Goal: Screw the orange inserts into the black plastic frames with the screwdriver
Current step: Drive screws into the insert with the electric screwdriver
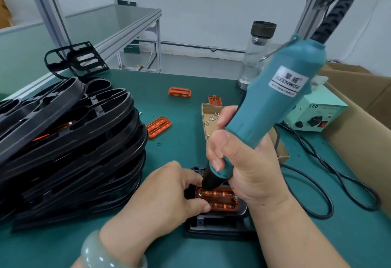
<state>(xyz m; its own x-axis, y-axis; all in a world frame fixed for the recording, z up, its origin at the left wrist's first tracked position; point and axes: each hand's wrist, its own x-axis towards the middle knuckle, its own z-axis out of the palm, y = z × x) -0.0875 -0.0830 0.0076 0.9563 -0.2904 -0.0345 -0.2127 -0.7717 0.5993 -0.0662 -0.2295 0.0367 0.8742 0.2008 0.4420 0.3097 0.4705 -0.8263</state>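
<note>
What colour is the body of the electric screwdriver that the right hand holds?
The screwdriver body is teal blue-green; the head view shows it best.

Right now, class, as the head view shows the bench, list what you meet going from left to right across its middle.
tall stack of black plastic frames → loose orange ribbed insert → teal electric screwdriver → pale green power-supply box → brown cardboard box

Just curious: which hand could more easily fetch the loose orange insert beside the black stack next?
Probably left: the loose orange insert lies leftward, the left hand only pinches the seated insert, and the right hand grips the screwdriver.
</note>
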